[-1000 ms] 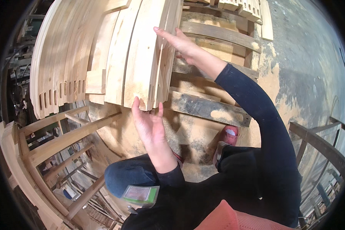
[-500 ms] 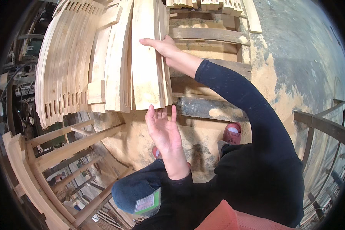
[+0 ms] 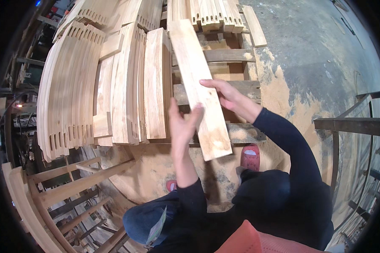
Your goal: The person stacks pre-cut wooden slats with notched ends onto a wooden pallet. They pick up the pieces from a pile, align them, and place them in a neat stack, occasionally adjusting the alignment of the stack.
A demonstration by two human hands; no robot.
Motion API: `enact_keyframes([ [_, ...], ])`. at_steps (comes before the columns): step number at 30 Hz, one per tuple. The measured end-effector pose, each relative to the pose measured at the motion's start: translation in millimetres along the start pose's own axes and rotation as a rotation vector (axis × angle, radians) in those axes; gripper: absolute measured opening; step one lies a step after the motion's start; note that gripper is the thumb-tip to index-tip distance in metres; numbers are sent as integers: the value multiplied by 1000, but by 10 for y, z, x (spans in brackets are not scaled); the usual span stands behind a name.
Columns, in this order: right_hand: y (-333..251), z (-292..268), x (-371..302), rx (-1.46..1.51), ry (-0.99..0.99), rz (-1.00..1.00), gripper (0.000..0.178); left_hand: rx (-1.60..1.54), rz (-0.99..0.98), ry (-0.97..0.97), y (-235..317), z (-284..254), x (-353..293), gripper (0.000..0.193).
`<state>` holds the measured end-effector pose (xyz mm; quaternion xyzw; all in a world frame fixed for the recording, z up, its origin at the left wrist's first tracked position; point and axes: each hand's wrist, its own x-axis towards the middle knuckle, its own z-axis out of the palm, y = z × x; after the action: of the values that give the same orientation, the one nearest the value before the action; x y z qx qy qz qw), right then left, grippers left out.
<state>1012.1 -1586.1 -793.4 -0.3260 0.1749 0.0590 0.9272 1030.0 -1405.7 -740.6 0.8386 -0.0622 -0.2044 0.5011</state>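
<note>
A pale, flat wooden board (image 3: 198, 71) slants lengthwise in front of me, raised over the pallet. My right hand (image 3: 230, 96) grips its right edge, thumb on the top face and the other fingers hidden underneath. At the opposite edge is my left hand (image 3: 184, 124), slightly blurred. Its thumb reaches the board's face while the forefinger points away, spread apart from the wood. Just left of that hand, a stack of similar boards (image 3: 155, 84) stands on the pallet.
Slotted wooden pieces (image 3: 67, 92) are stacked at the left, more (image 3: 211, 14) at the far side. Pallet slats (image 3: 236, 55) show beneath. A wooden frame (image 3: 80, 175) stands lower left, a metal frame (image 3: 346, 125) at right. Sawdust covers the floor (image 3: 274, 88).
The board has come off the stack and moved right, tilting, with my right hand on it. My left hand has turned from palm up and moved up beside the board's left edge.
</note>
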Motion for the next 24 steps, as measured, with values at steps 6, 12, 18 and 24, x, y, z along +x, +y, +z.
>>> enact_keyframes([
  [6,118,-185,-323,45,22,-92,54,-683,-153,-380,-181,335,199,84],
  [12,-74,-114,-428,-71,100,-125,63,-501,-14,-254,152,339,181,78],
  [18,-460,-637,-450,-275,449,-511,70,566,171,51,188,494,94,111],
  [24,-319,-650,-411,-436,588,-512,66,772,299,99,-231,711,173,123],
])
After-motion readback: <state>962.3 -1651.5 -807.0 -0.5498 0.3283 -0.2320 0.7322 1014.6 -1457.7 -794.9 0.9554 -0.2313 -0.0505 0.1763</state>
